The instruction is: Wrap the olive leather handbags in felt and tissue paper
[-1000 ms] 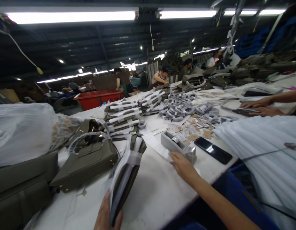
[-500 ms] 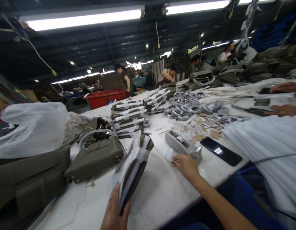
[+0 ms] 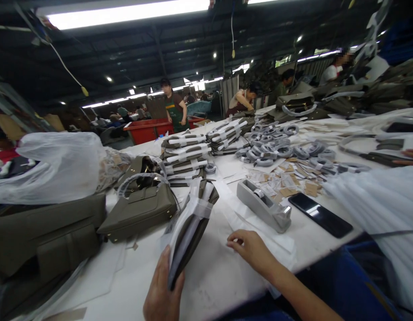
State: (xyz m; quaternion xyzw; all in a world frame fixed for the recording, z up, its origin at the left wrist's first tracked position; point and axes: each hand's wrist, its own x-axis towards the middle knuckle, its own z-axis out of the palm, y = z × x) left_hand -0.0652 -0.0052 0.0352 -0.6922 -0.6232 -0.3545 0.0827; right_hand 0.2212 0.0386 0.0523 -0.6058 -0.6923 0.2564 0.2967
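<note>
My left hand (image 3: 164, 285) grips the lower end of a folded olive strap bundle (image 3: 193, 232), layered with white padding and bound near its top by a translucent band. The bundle stands tilted above the white table. My right hand (image 3: 249, 249) is closed in a pinch over the table, right of the bundle; whatever its fingertips hold, if anything, is too small to make out. Beyond it stands a grey tape dispenser (image 3: 263, 205), apart from the hand. White sheets (image 3: 276, 240) lie between the hand and the dispenser.
Olive handbags (image 3: 139, 211) lie at left beside a clear plastic bag (image 3: 59, 165). Wrapped bundles (image 3: 188, 154) are stacked behind. Grey coils (image 3: 276, 147), small tags (image 3: 293, 178), a black phone (image 3: 320, 214) and white foam sheets (image 3: 376, 200) lie rightward. A co-worker's hand (image 3: 411, 156) shows at right.
My right hand has drawn away from the tape dispenser toward me and slightly left. My left hand still holds the bundle. The view has shifted, and the co-worker's hands have moved mostly out at right.
</note>
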